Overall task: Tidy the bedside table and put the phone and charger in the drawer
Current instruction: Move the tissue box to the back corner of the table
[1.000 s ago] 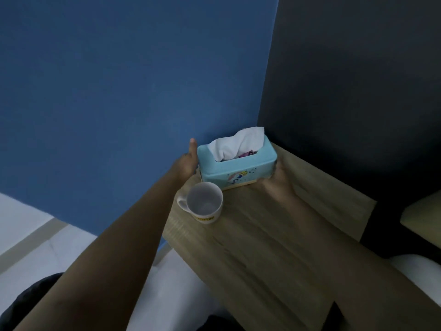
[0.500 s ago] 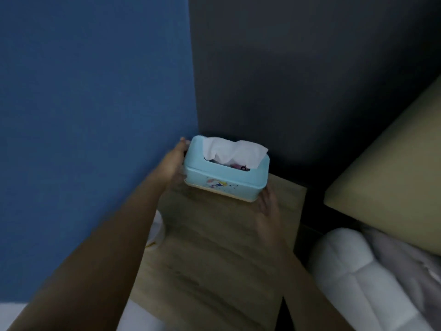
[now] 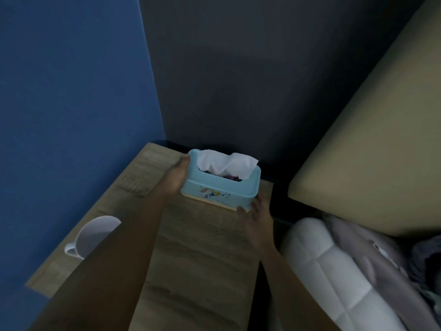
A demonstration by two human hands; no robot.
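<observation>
A light blue tissue box [image 3: 222,189] with white tissue sticking out of its top sits at the far right corner of the wooden bedside table [image 3: 202,259]. My left hand [image 3: 176,177] presses against the box's left end. My right hand [image 3: 256,211] cups its near right corner. Both hands hold the box between them. A white mug [image 3: 93,235] stands near the table's left edge, partly hidden by my left forearm. No phone, charger or drawer is in view.
A blue wall [image 3: 71,115] runs along the table's left side and a dark wall [image 3: 238,80] stands behind it. To the right are a beige headboard [image 3: 370,151], a white quilted pillow [image 3: 334,271] and grey bedding [image 3: 386,259].
The tissue box, held in both hands, has gone from beside the mug to the far right corner of the table. My view has swung right, bringing the bed into sight.
</observation>
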